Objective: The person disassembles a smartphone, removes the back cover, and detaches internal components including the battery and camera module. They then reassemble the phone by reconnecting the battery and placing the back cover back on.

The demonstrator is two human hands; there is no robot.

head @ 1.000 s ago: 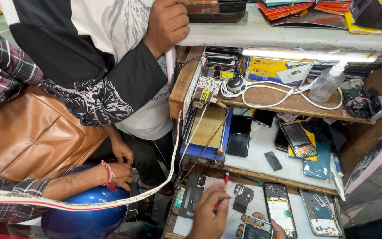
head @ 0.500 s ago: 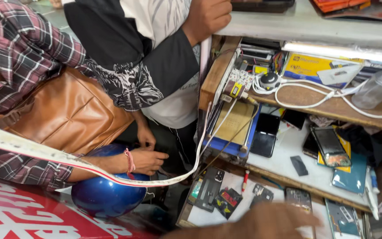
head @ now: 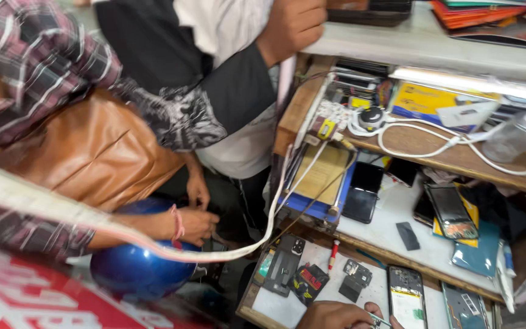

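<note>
A cluttered phone repair bench, seen from above the worker's head. At the bottom edge, about six o'clock, one hand of the person wearing the camera (head: 336, 315) rests on the white worktop (head: 275, 307). Only its knuckles and upper fingers show, so I cannot tell which hand it is. The fingers are curled in tight around thin metal tweezers (head: 380, 319), whose tips point toward four o'clock. The other hand is out of view.

Just beside the tweezers, at five o'clock, lies an opened phone (head: 406, 298) with its pale insides showing. Near the hand, at twelve o'clock from it, sit small dark phone parts (head: 354, 280) and a red-handled screwdriver (head: 333, 253). At ten o'clock from the hand lies a black phone back cover (head: 284, 264).

Higher up, a blue heating pad (head: 319, 183) leans against the shelf, with a dark phone (head: 364, 192) just beside it. A wooden shelf (head: 433, 152) at two o'clock carries coiled white cables (head: 397, 131) and a clear spray bottle (head: 515, 134).

On the left stand two other people. One, in a plaid shirt, holds a tan leather bag (head: 86, 152) and rests a hand (head: 195, 224) on a blue helmet (head: 135, 268). The other, in a black and white shirt, has a fist (head: 292, 27) on the upper counter (head: 421, 42) at twelve o'clock.
</note>
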